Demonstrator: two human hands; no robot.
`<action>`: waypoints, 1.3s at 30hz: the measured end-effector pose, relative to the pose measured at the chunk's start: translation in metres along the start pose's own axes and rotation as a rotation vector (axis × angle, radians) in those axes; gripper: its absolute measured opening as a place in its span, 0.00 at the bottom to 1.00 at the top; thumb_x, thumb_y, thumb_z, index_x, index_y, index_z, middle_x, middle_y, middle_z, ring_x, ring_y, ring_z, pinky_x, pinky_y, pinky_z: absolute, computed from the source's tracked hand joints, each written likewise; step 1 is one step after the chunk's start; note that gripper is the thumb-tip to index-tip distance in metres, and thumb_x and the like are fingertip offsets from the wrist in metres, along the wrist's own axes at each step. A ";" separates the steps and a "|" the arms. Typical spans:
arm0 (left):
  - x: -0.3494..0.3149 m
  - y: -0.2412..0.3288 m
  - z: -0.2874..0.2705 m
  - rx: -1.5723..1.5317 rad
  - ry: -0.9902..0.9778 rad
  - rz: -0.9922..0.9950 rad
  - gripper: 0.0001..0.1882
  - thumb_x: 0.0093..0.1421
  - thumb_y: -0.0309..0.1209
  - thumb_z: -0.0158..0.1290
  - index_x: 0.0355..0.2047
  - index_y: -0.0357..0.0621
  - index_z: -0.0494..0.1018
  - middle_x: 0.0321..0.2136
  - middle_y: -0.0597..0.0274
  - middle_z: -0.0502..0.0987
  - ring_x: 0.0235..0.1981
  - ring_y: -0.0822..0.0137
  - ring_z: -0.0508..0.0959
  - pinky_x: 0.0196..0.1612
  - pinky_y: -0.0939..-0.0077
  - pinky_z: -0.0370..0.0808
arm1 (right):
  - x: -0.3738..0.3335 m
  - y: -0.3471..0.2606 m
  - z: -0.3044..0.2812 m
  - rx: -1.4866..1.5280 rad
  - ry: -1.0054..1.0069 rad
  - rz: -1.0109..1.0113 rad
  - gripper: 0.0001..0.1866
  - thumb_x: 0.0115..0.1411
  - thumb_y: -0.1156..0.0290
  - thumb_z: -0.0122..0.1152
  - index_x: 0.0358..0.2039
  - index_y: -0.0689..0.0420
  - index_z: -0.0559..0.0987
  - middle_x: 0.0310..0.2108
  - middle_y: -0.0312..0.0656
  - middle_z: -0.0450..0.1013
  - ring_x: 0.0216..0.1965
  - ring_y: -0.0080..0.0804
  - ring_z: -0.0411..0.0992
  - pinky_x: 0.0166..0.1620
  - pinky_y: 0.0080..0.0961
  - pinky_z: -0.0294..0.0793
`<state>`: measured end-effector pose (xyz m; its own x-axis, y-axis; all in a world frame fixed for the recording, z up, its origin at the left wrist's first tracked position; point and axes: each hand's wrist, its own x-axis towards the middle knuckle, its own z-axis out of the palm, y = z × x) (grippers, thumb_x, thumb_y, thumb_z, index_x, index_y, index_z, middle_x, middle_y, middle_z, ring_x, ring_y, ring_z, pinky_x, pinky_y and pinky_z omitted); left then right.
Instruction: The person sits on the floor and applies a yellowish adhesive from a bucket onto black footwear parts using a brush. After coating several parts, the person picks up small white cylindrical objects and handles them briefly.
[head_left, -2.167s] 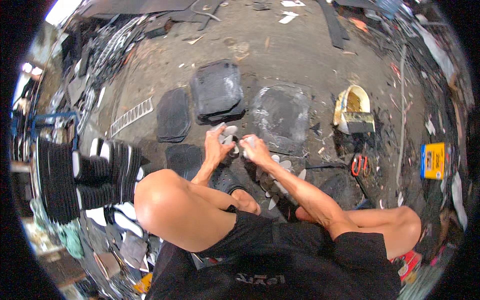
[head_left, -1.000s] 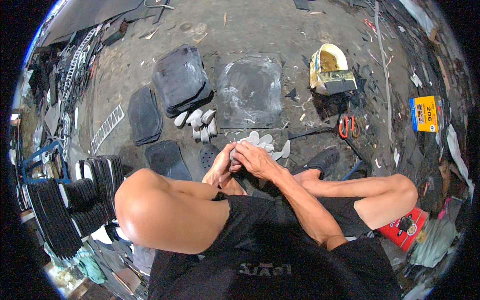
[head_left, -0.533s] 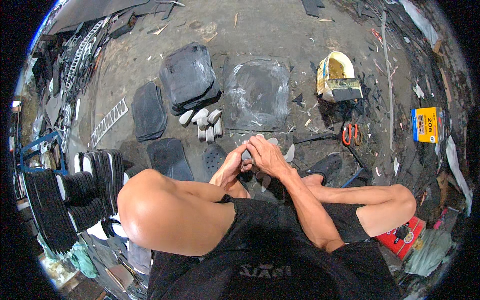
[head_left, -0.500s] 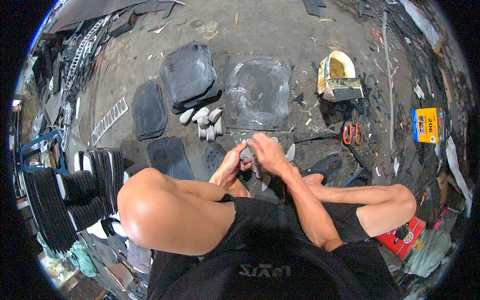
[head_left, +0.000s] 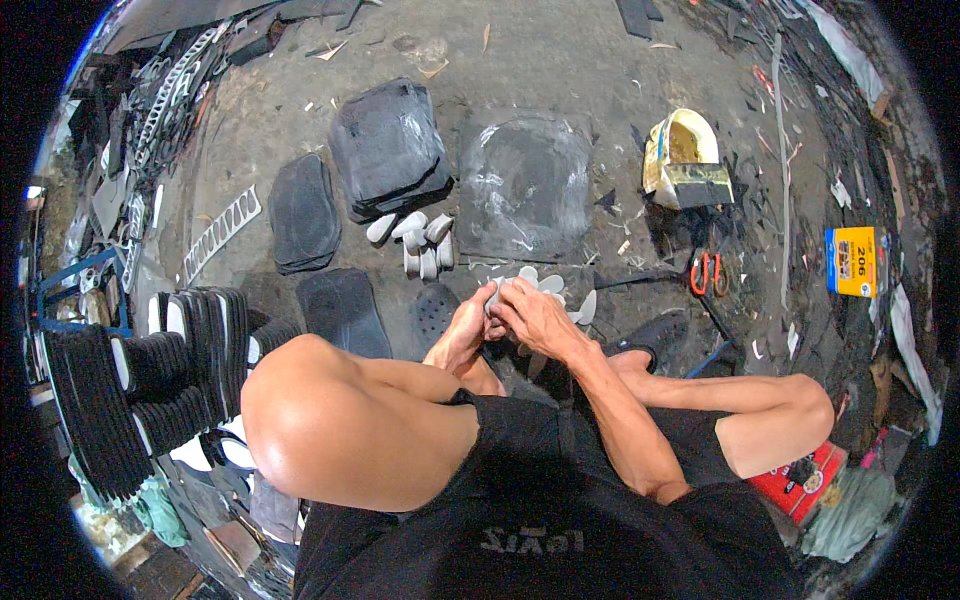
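Observation:
In front of my lap, my left hand (head_left: 465, 328) is closed on a small stack of pale grey oval pads (head_left: 494, 297), held upright. The fingers of my right hand (head_left: 537, 316) curl against the same pads from the right, partly hiding them. Loose pale oval pads (head_left: 550, 284) lie on the floor just beyond my right hand, and another pad (head_left: 588, 307) rests to its right. Farther off to the left sits a pile of bundled pale pads (head_left: 428, 250). A dark clog with holes (head_left: 434, 312) is beside my left hand.
A flat dark square sheet (head_left: 525, 185) lies ahead, with a stack of dark sheets (head_left: 388, 145) to its left. A cut-open pale container (head_left: 684, 150) and orange-handled scissors (head_left: 706, 272) are at right. Rows of black soles (head_left: 90, 415) stand at left, near my knee.
My right hand has come down and closed in beside the left at the pads. More loose pads show beyond it. The whole view has shifted slightly.

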<state>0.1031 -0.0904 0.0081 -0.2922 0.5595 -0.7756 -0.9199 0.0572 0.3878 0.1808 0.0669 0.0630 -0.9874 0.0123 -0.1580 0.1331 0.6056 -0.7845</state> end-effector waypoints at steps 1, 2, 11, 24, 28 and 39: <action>0.001 -0.001 -0.003 -0.007 -0.005 0.001 0.22 0.77 0.52 0.43 0.41 0.46 0.73 0.24 0.69 0.73 0.21 0.72 0.69 0.22 0.78 0.61 | 0.000 0.000 0.000 0.043 -0.004 -0.028 0.16 0.74 0.60 0.51 0.49 0.61 0.75 0.45 0.56 0.73 0.47 0.62 0.75 0.47 0.52 0.76; -0.004 0.000 -0.002 0.037 0.001 0.009 0.20 0.76 0.50 0.46 0.43 0.46 0.72 0.25 0.69 0.73 0.22 0.73 0.70 0.22 0.78 0.62 | 0.000 0.002 -0.002 0.084 -0.016 -0.059 0.16 0.74 0.60 0.51 0.49 0.61 0.74 0.46 0.57 0.73 0.47 0.63 0.75 0.47 0.53 0.76; -0.015 0.004 -0.030 -0.248 -0.104 0.063 0.23 0.72 0.51 0.51 0.50 0.44 0.73 0.29 0.64 0.74 0.24 0.69 0.72 0.26 0.75 0.68 | 0.001 0.042 -0.028 -0.009 0.402 0.146 0.11 0.72 0.67 0.54 0.36 0.62 0.71 0.31 0.56 0.71 0.36 0.63 0.73 0.38 0.52 0.72; -0.007 -0.007 -0.013 -0.050 -0.105 -0.028 0.21 0.76 0.51 0.48 0.51 0.47 0.72 0.33 0.66 0.77 0.25 0.73 0.71 0.25 0.78 0.63 | 0.008 0.012 -0.012 0.155 -0.091 0.024 0.15 0.74 0.62 0.51 0.45 0.64 0.73 0.42 0.60 0.74 0.45 0.62 0.73 0.48 0.51 0.73; -0.011 0.008 -0.010 -0.103 0.020 0.003 0.21 0.74 0.51 0.50 0.50 0.47 0.71 0.33 0.64 0.76 0.25 0.72 0.70 0.26 0.75 0.63 | 0.001 0.055 -0.041 0.097 0.274 0.169 0.17 0.70 0.59 0.59 0.37 0.62 0.73 0.31 0.56 0.75 0.33 0.63 0.74 0.38 0.50 0.73; -0.012 0.005 0.011 -0.022 0.003 -0.089 0.25 0.78 0.55 0.40 0.42 0.47 0.72 0.25 0.69 0.70 0.20 0.73 0.66 0.23 0.77 0.60 | 0.007 0.030 0.007 0.136 -0.025 -0.207 0.13 0.76 0.65 0.49 0.49 0.63 0.73 0.43 0.55 0.71 0.45 0.59 0.73 0.48 0.47 0.73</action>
<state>0.1049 -0.0879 0.0250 -0.2103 0.5502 -0.8081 -0.9478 0.0881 0.3066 0.1787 0.0797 0.0341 -0.9926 -0.1214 0.0009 -0.0596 0.4809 -0.8748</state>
